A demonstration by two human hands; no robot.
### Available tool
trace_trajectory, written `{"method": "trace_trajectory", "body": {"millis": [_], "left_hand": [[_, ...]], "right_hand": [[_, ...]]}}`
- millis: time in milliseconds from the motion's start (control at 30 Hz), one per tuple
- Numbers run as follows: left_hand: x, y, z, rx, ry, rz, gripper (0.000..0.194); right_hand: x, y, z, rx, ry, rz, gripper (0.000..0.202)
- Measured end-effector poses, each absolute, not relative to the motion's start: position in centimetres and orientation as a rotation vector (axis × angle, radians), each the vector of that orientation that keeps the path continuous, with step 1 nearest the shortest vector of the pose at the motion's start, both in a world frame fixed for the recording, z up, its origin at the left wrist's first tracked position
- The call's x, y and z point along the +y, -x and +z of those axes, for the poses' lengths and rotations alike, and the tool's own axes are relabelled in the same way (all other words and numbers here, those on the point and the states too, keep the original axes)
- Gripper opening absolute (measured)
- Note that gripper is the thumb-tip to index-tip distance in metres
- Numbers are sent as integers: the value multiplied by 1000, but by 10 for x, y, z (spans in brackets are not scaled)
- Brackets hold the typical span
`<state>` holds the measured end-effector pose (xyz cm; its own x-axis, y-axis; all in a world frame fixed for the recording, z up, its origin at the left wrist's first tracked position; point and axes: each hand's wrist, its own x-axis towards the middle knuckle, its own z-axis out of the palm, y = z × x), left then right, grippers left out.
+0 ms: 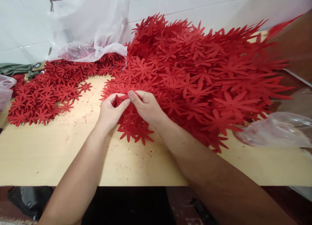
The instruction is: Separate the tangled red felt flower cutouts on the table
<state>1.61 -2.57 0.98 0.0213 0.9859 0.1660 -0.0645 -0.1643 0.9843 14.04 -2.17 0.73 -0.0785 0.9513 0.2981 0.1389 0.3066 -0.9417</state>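
A big heap of red felt flower cut-outs [195, 72] covers the right half of a pale wooden table [48, 150]. My left hand [110, 109] and my right hand [145, 105] meet at the heap's front left edge, both pinching the same red flower piece [123, 97] between thumb and fingers. Just below the hands lie a few separate red flowers [135, 131] flat on the table. A flatter spread of red flowers [46, 92] lies at the left.
A clear plastic bag [90, 30] hangs over the back left against a white tiled wall. Another clear plastic bag [275, 131] lies at the right. A green cloth [14, 69] sits at the far left. The table's front edge [122, 185] runs below my forearms.
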Motion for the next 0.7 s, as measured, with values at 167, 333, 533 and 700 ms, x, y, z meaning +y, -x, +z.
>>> {"method": "trace_trajectory", "body": {"millis": [167,333,533,700], "left_hand": [[-24,-15,8,1093,-1157,1381,11],[-15,-4,8,1138,-1063,1516,17],[-10,6,9,1231,-1007,1513,21],[-19,-7,10,1214,-1230,1465,12]], "right_hand": [[-23,-139,6,-1515,927,1127,50],[-23,-143,8,-1485,889,1172,29],[-18,-145,7,-1287,982,1284,24],[-15,-147,6,-1264,1065,1149,20]]}}
